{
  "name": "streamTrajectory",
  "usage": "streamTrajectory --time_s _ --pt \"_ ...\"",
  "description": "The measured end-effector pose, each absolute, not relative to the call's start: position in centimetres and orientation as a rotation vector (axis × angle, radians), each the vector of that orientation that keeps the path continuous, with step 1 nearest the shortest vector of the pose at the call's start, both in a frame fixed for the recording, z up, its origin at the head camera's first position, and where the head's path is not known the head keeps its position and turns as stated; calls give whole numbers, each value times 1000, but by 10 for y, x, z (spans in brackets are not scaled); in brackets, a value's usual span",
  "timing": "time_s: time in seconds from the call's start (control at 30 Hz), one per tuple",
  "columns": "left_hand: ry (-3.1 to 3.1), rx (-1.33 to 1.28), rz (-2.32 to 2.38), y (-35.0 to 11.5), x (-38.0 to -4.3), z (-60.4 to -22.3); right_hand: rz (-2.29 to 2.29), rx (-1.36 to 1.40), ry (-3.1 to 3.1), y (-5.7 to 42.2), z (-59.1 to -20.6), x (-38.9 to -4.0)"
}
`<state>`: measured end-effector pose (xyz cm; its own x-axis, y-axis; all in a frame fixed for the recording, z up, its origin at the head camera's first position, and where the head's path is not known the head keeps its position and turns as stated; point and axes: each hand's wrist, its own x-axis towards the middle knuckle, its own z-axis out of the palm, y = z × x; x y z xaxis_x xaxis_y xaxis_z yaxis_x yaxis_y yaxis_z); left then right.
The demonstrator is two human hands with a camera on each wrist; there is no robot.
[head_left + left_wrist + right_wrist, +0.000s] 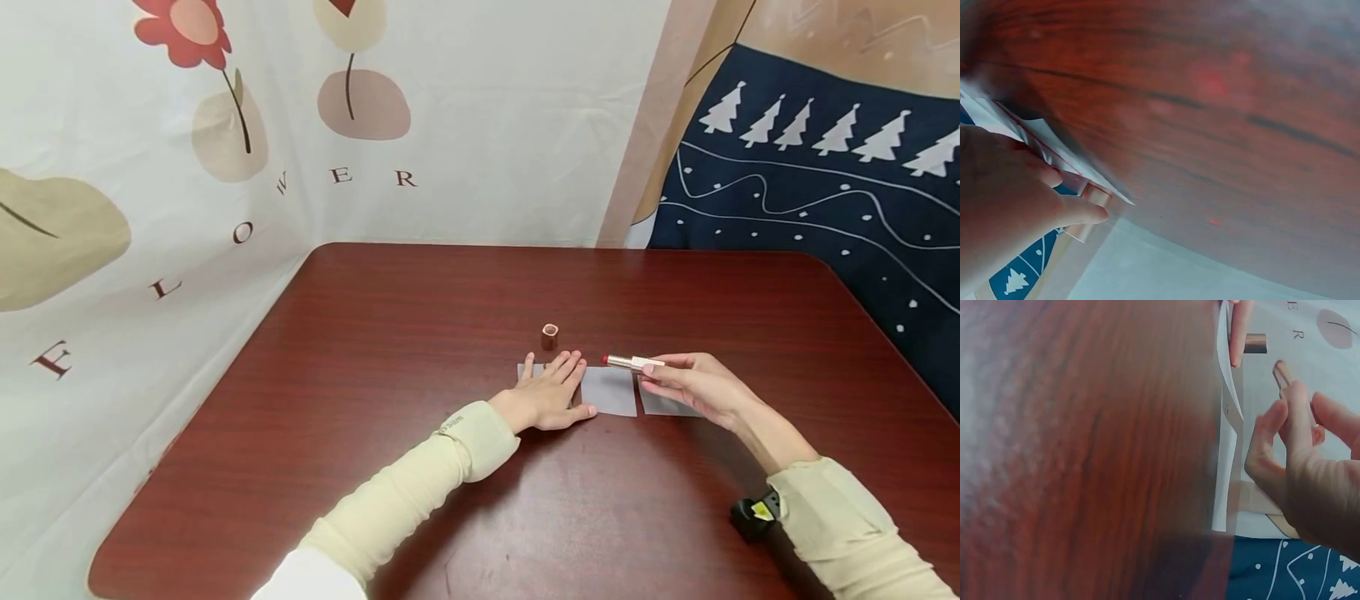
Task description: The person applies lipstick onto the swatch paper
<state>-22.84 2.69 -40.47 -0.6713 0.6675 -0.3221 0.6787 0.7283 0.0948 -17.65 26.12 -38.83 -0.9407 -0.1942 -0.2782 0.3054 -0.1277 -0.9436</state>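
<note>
Gold-cased lipstick (pixel 628 362), one: pinched in your right hand (pixel 701 389), long axis crosswise, red tip (pixel 606 360) toward your left hand (pixel 551 396), fingers spread on paper (pixel 609 392).

The head view is bright and rather sharp, with even light. On the wooden table (pixel 420 308) there is a soft shadow beside the left sleeve (pixel 397 500), and a pale shine nearer the front. Both wrist views are dimmer and hazy, the table blurred with whitish glare; the right hand (pixel 1319 481) looks clearer.
</note>
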Motion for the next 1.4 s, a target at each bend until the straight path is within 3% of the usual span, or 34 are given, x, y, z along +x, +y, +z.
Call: streamTrajectory --time_s 0.43,1.4 --pt "2594 961 11 24 -230 -409 -1718 -132 2480 252 -395 -183" --pt "2671 1021 -109 25 -227 -411 -1465 -211 2748 256 -396 -186"
